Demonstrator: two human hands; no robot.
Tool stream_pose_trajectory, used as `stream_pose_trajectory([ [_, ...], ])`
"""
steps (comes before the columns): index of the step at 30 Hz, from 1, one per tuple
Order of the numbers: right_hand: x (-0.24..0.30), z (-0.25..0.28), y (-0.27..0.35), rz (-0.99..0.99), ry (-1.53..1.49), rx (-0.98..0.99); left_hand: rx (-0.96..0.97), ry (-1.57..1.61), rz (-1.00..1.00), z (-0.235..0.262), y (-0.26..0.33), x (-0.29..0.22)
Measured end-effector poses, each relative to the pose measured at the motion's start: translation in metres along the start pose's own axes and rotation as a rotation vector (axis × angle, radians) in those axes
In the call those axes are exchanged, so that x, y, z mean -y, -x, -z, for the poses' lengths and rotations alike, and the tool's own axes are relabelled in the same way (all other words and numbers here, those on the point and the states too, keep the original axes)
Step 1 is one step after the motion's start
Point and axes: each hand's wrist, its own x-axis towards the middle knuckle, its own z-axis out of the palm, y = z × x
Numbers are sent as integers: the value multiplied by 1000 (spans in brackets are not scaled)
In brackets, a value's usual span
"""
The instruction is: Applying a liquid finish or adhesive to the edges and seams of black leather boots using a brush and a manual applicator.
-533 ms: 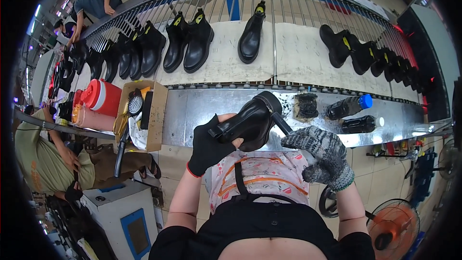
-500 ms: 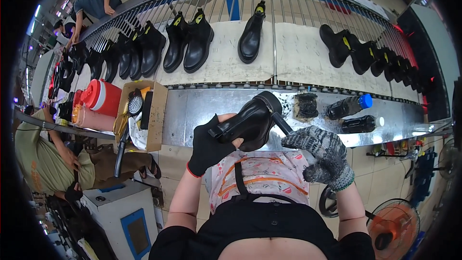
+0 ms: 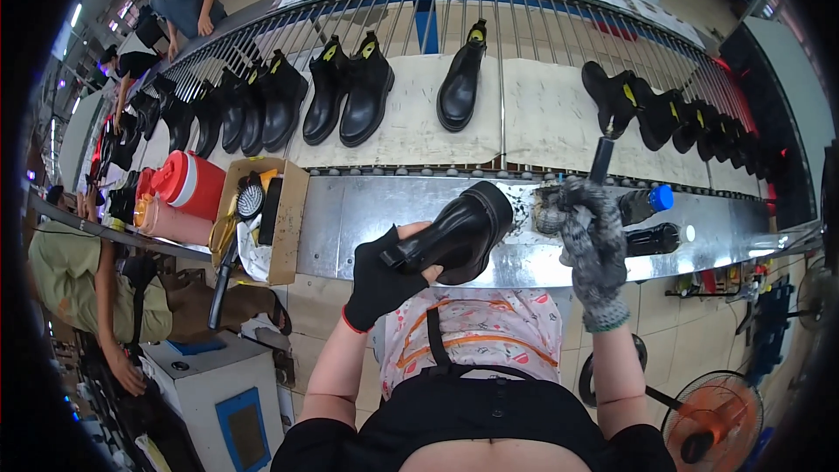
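Note:
My left hand point(image 3: 384, 280), in a black fingertip-less glove, grips a black ankle boot point(image 3: 459, 240) low over the bench, its sole edge turned away to the upper right. My right hand point(image 3: 594, 236), in a grey knitted glove slightly smeared by motion, is closed on a slim black-handled tool point(image 3: 601, 161). The tool points away from me, its narrow tip near the right-hand row of boots. Beside that hand, partly behind it, sits a dark, stained block point(image 3: 549, 212). Just to its right lie a blue-capped bottle point(image 3: 642, 204) and a white-capped bottle of dark liquid point(image 3: 655, 239).
Black boots point(image 3: 367, 96) stand in rows along the roller conveyor point(image 3: 489, 22) beyond the metal bench point(image 3: 350, 210). At left are a cardboard box point(image 3: 293, 223) of brushes and a red jug point(image 3: 194, 188). Other people work on the left; a fan point(image 3: 717, 424) stands lower right.
My right hand has swung the tool away from the boot's sole edge, up and right, to beside the dark block. The left hand still holds the boot, now slightly lower in view.

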Motion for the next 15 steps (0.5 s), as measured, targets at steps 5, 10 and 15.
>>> stream_pose_trajectory([
  [5, -38, -7, -7, -418, -375, 202, 60, 16, -123, 3, -4, 7],
  [10, -40, -20, -26, 103, 427, 600, 184, 129, -107, 25, -21, 16],
  [15, -44, -32, -31, 97, 374, 643, 212, 61, -71, 48, -44, 14],
])
